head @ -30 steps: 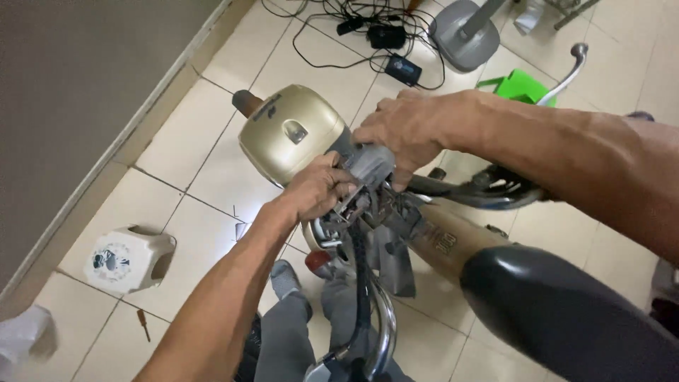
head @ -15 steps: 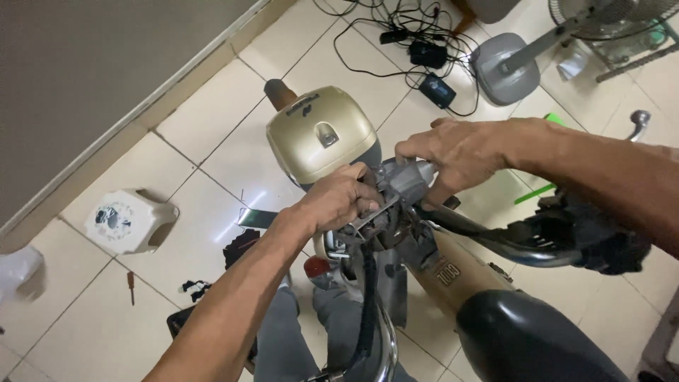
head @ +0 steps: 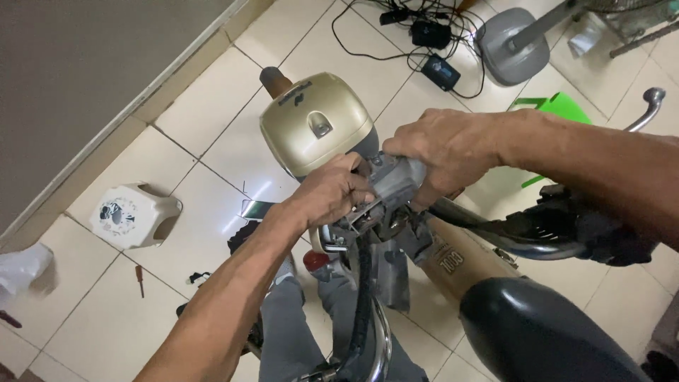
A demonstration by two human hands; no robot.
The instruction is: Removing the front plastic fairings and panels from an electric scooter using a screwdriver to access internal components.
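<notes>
Right behind the gold headlamp cover (head: 316, 131), I'm gripping the grey handlebar housing (head: 393, 185) from both sides — left hand (head: 329, 194) pinching low, right hand (head: 445, 148) wrapping its top, bar running across me.

two hands (head: 332, 194), one gold headlamp cover (head: 315, 127), one white stool (head: 134, 216), one screwdriver (head: 140, 279), one black seat (head: 544, 332)

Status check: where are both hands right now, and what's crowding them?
Left hand and right hand both clamped on grey handlebar housing. Gold headlamp cover just ahead. Black seat close beneath the right arm.
</notes>
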